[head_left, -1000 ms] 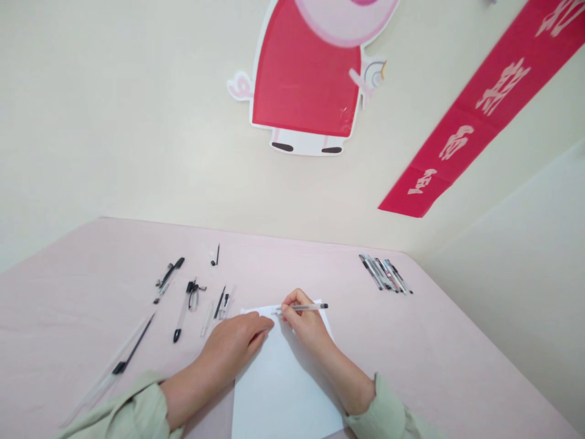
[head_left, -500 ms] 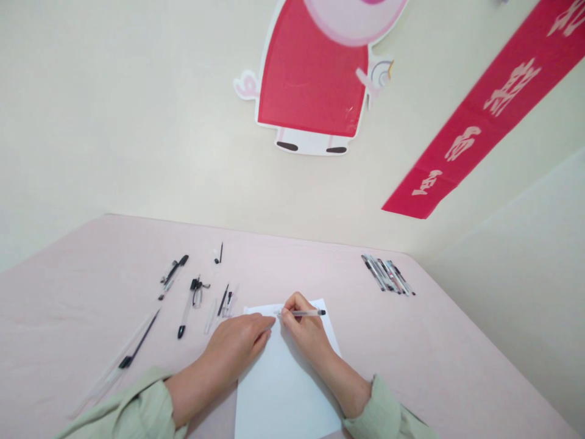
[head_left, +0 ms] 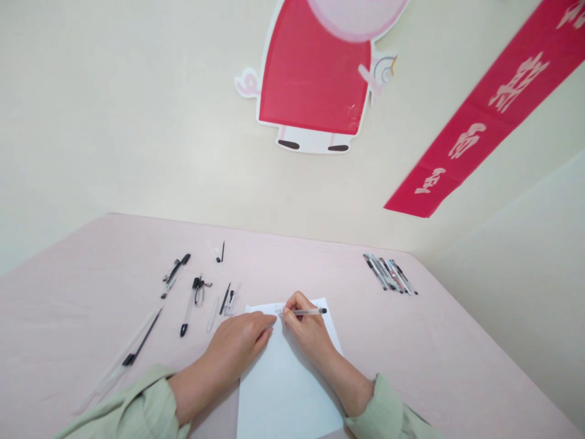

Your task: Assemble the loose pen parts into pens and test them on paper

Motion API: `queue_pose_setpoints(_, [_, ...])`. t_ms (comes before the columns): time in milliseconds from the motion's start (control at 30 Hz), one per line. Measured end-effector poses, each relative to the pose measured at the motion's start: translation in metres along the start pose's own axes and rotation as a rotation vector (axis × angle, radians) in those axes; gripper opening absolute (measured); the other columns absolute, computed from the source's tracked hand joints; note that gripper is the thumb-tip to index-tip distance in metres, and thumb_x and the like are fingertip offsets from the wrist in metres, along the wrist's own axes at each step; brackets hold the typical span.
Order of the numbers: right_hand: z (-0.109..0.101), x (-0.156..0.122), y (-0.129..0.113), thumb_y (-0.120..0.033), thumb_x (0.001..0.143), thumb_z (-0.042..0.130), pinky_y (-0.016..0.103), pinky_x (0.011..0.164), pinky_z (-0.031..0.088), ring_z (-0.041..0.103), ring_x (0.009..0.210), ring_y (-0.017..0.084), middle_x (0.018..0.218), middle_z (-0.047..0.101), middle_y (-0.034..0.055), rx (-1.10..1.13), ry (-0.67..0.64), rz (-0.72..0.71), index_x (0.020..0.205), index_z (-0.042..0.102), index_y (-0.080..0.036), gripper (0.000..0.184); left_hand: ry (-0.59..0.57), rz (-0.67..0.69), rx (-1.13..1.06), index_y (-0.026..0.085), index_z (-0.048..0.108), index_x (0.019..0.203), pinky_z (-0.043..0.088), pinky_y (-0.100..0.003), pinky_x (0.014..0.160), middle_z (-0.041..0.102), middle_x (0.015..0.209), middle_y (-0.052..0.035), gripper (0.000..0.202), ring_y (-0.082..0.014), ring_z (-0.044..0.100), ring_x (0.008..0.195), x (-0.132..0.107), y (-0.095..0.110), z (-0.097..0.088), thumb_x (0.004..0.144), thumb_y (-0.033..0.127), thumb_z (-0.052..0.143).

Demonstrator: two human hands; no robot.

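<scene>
Near the top edge of a white sheet of paper (head_left: 283,390), my right hand (head_left: 308,326) grips a clear-barrelled pen (head_left: 307,312). Its black end points right and its tip meets the paper, where small faint marks show. My left hand (head_left: 242,335) rests flat over the paper's upper left, fingers stretched toward the pen tip. Part of those fingers is hidden from this angle. Left of that hand lie a dark refill (head_left: 224,299), a clear tube (head_left: 212,314) and small clear and black pen parts (head_left: 230,302).
More loose pen parts are spread on the pink tablecloth (head_left: 411,366): a clear barrel with a black end (head_left: 186,311), black pieces (head_left: 176,274) and a long dark refill (head_left: 144,341). A row of several pens (head_left: 390,274) lies back right. Behind stands a wall with a red banner (head_left: 470,134).
The view has shifted very slightly. My right hand and the pen have edged a little to the right along the paper; my left hand stays in place.
</scene>
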State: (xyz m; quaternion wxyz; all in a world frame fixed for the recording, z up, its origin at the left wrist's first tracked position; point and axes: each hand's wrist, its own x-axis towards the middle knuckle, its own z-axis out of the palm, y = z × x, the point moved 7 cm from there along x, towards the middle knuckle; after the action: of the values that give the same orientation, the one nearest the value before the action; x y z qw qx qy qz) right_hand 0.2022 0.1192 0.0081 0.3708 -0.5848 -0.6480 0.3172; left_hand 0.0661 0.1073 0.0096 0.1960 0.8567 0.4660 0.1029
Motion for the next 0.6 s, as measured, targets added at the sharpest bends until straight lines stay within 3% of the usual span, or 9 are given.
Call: queue_pose_setpoints(600, [0.0016,-0.0002,0.0015,-0.024,0.081,0.048,0.024,0.061,0.036,0.049,0.062,0.014,0.061,0.049,-0.0053,0.005,-0.015,-0.007,0.07,0.049,-0.022,0.011,0.008,-0.011,-0.031,0.025,0.068,0.103,0.048,-0.03,0.077,0.074,0.099,-0.0051,0.03,-0.0235,0.068,0.092,-0.0002,-0.0019,-0.0004,0.09,0.02,0.041])
